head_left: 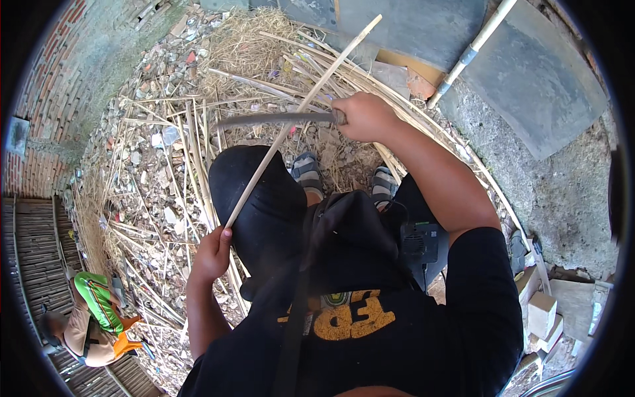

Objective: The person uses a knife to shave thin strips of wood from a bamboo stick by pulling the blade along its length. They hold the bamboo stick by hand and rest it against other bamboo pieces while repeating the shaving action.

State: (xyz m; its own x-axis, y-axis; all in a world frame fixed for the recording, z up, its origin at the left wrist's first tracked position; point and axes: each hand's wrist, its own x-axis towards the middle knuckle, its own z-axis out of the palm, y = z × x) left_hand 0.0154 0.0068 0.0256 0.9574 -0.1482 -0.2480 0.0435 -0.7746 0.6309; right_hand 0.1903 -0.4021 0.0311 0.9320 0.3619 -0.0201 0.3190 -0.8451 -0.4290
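Note:
My left hand is closed around the lower end of a long, pale bamboo strip, beside my left knee. The strip slants up and away to the right, past my knee. My right hand grips the handle of a machete with a dark, slightly curved blade. Its blade points left and lies across the strip around the strip's middle; whether the edge touches it I cannot tell.
Many bamboo strips lie over rubble-strewn ground, with dry straw beyond. Grey sheets and a pale pole lean at the right. A person in green trousers sits at the lower left near a bamboo-slat wall.

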